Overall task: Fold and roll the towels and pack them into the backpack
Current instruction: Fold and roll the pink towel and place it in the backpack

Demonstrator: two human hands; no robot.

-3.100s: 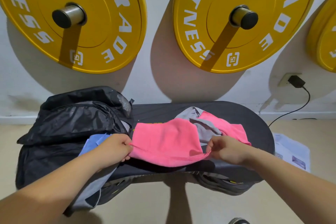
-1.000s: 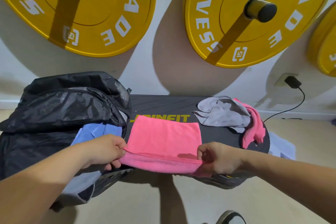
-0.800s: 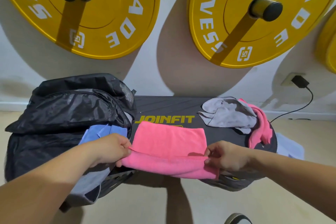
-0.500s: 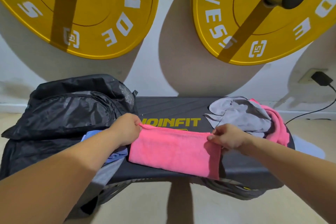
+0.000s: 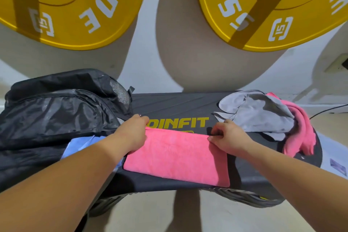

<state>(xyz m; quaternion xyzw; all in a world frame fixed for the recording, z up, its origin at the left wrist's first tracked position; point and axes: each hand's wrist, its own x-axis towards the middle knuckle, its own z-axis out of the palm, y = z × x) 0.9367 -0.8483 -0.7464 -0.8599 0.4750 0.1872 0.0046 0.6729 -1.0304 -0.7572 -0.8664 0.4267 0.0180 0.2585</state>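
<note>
At far left, under a yellow weight plate (image 5: 66, 5) hung on the wall, a black backpack (image 5: 56, 115) lies slumped across the left end of the desk (image 5: 178, 103). A blue towel (image 5: 81, 145) pokes out along the backpack's near edge, partly hidden by the person's left forearm. The left hand (image 5: 131, 133) reaches over it, fingers curled down on the far left corner of a folded pink towel (image 5: 177, 156), gripping that corner just below the yellow "JOINFIT" lettering (image 5: 178, 123) printed on the desk top. The pink towel lies flat as a neat rectangle in the middle of the desk, its near edge close to the desk's front rim. The right hand (image 5: 227, 139) pinches the towel's far right corner between thumb and bent fingers; the two hands sit apart, one at each far corner. Just beyond the right hand, a crumpled grey towel (image 5: 263, 115) is heaped on the right end of the desk, resting against a second pink towel (image 5: 301, 133) that drapes toward the desk's right edge. Above them hangs another yellow weight plate (image 5: 273, 5), with a wall socket (image 5: 339, 64) at far right.
</note>
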